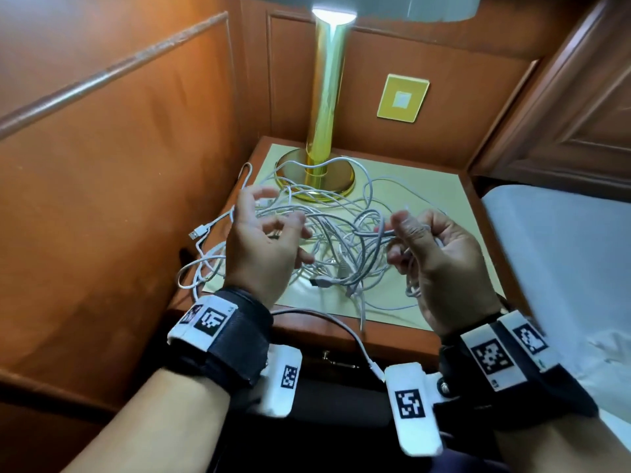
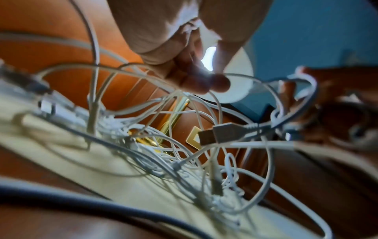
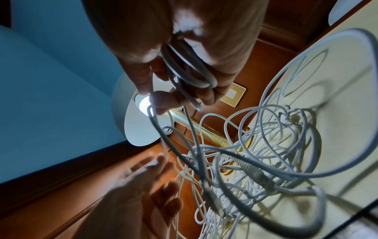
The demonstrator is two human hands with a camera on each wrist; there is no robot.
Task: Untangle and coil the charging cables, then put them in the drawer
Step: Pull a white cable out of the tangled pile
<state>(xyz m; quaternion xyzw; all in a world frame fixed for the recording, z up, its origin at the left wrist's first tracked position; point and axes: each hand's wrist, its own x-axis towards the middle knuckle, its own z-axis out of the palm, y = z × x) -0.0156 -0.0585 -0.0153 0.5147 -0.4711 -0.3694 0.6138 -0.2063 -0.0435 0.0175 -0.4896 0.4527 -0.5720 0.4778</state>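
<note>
Cables (image 1: 345,233) tangle on the cream-topped nightstand (image 1: 426,199); right hand (image 1: 440,264) holds loops, left hand (image 1: 263,247) open.

- Cables (image 1: 341,233): smooth white plastic sheath, faint sheen, looped between both hands; several strands run through the right hand (image 1: 440,264).
- USB plug (image 1: 197,231), just left of the left hand (image 1: 263,250): bare shiny metal tip on a white plastic body.
- Lamp (image 1: 324,97), beyond the hands: polished gold metal, mirror-glossy.
- Tabletop (image 1: 426,199) under the hands: matt cream inlay, glossy reddish wood border.
- Wall (image 1: 119,165) left of the left hand: varnished wood panel.
- Wristbands (image 1: 239,339): black woven cloth.
</note>
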